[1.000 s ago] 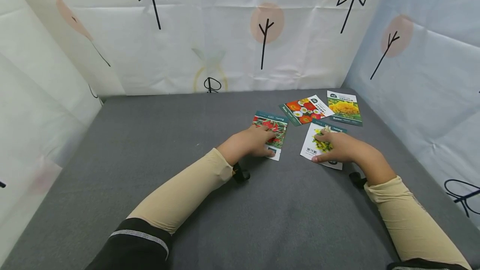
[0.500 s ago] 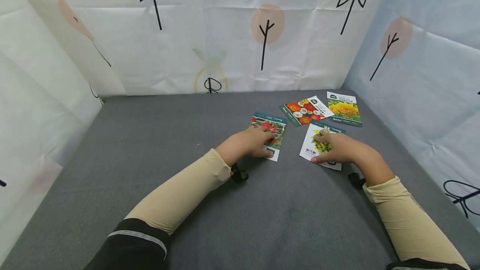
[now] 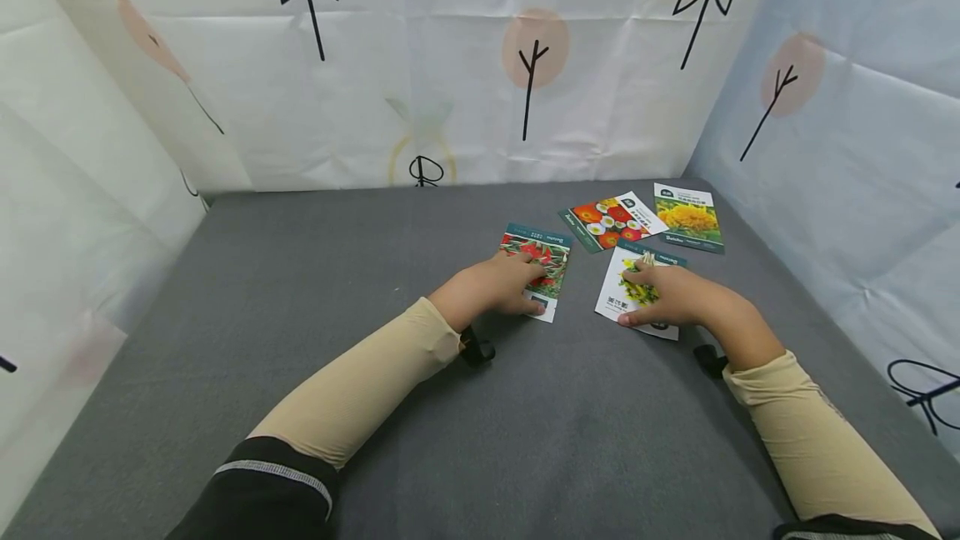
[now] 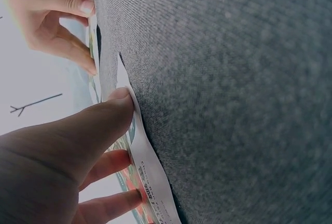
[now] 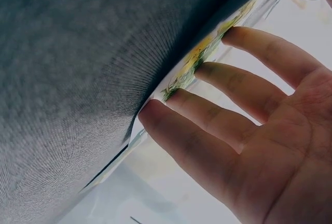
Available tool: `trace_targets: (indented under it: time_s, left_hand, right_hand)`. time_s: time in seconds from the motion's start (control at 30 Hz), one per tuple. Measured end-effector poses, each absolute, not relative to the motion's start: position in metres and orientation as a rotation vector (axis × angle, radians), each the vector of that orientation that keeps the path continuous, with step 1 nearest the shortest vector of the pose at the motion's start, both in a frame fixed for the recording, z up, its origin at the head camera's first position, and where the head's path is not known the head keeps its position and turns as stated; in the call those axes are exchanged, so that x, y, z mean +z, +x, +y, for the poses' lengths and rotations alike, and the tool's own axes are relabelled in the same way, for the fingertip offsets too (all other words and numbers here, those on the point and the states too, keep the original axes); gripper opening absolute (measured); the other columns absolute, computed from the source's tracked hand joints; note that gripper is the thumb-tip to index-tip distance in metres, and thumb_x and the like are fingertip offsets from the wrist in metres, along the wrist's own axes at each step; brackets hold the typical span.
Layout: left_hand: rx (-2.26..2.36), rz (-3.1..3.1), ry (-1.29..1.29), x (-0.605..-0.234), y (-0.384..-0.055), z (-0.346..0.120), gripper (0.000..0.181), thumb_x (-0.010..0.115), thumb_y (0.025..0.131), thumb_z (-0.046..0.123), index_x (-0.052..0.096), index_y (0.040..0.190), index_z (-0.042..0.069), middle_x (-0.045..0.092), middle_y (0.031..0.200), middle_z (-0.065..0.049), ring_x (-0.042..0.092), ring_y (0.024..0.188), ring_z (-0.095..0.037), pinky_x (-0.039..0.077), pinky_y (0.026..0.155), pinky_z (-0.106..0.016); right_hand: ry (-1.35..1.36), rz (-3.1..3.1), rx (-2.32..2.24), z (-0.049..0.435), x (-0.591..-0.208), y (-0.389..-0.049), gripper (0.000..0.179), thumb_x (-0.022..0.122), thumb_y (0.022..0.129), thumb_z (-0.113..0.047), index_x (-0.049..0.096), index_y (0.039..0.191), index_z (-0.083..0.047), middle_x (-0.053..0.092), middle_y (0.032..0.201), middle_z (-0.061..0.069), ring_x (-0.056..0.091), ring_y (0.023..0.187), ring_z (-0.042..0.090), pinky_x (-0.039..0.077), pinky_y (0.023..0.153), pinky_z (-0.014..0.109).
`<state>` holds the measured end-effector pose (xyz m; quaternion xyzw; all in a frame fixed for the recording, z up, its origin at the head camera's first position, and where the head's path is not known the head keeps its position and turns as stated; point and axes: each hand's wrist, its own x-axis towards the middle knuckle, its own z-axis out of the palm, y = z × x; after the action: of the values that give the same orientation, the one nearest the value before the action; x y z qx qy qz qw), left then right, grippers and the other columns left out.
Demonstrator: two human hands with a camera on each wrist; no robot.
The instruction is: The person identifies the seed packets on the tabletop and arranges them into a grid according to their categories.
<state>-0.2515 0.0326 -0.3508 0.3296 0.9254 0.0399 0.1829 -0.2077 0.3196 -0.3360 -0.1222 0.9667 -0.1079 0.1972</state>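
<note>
White, yellow-blossomed paper packet (image 3: 636,294) under right hand (image 3: 686,294); red-and-green paper packet (image 3: 553,252) at nine o'clock, under left hand (image 3: 495,286).
Grey cloth tabletop (image 3: 510,440) beneath. Extended fingers on both, not clenched or grasping. Beyond the first: orange-and-red flowered paper packet (image 3: 615,222) at eleven o'clock, corner over yellow-and-green paper packet (image 3: 687,217) at one. Likely risk: skidding or creasing from uneven fingertip pressure.

On the worktop (image 3: 465,440): yellow packet (image 3: 688,217) near the far right corner, orange packet (image 3: 609,222) overlapping it, white packet (image 3: 626,294) and red packet (image 3: 557,257) nearer the front edge.
</note>
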Motion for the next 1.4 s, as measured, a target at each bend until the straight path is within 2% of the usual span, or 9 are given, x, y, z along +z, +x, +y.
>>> trace_targets:
  time_s: [0.8, 1.23, 1.4]
  left_hand:
    - [0.069, 2.617, 0.950, -0.3546, -0.2499, 0.0279, 0.072, 0.062, 0.106, 0.051, 0.038, 0.167, 0.020, 0.031, 0.175, -0.011, 0.024, 0.163, -0.038, 0.021, 0.132, -0.056]
    - [0.093, 2.638, 0.947, -0.3559, -0.2488, 0.0250, 0.071, 0.063, 0.106, 0.050, 0.040, 0.166, 0.021, 0.033, 0.174, -0.011, 0.027, 0.161, -0.041, 0.026, 0.131, -0.055]
    - [0.089, 2.637, 0.956, -0.3563, -0.2491, 0.0243, 0.070, 0.063, 0.105, 0.050, 0.041, 0.165, 0.020, 0.034, 0.173, -0.011, 0.029, 0.160, -0.039, 0.025, 0.131, -0.054]
  right_hand:
    - [-0.336, 2.701, -0.308, 0.3203, -0.3392, -0.2058, 0.095, 0.081, 0.091, -0.055, 0.043, 0.161, -0.004, 0.023, 0.170, 0.035, 0.029, 0.152, 0.061, 0.037, 0.114, 0.073]
    - [-0.340, 2.701, -0.304, 0.3210, -0.3382, -0.2053, 0.095, 0.080, 0.091, -0.055, 0.042, 0.162, -0.004, 0.022, 0.170, 0.035, 0.029, 0.152, 0.061, 0.037, 0.114, 0.073]
    - [-0.342, 2.703, -0.303, 0.3211, -0.3381, -0.2050, 0.095, 0.080, 0.092, -0.055, 0.042, 0.162, -0.004, 0.022, 0.170, 0.035, 0.028, 0.152, 0.061, 0.037, 0.114, 0.074]
